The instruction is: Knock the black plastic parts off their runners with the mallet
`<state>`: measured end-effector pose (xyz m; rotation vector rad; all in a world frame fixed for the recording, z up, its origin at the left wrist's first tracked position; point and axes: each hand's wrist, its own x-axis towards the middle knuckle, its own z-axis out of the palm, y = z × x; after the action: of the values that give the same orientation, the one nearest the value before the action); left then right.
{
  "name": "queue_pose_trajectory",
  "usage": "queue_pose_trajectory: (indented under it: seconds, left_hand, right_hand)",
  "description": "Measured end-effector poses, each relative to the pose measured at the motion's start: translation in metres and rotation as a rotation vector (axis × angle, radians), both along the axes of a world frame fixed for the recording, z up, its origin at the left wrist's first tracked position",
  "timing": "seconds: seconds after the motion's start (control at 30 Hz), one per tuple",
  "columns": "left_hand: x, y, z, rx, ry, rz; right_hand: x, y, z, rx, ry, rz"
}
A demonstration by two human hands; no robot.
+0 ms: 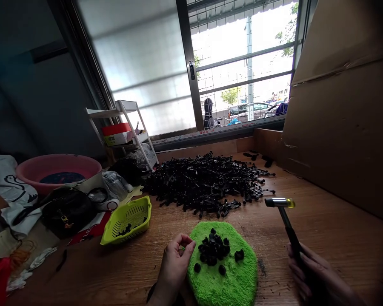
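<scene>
Ahead of you, metal-framed sliding window [185,42]: frosted pane [140,72] left, wire mesh [207,80] right, parked cars [260,107] and a pole [249,68] outside, blown-out daylight coming in. You're at a wood-grain tabletop [312,199], tall cardboard sheet [341,110] standing on your right, white tiered shelf rack [127,106] back left. Wall [22,89] on your far left sits in deep shadow.
</scene>
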<state>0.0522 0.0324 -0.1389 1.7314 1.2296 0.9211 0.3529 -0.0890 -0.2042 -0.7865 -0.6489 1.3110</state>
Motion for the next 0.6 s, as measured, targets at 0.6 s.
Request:
queue_pose_trajectory:
  seconds: [0.6]
  left_hand:
    - [-0.005,-0.002,0.008,0.227,0.124,0.020]
  right_hand:
    - [-0.003,0.000,0.002,0.013,-0.008,-0.014]
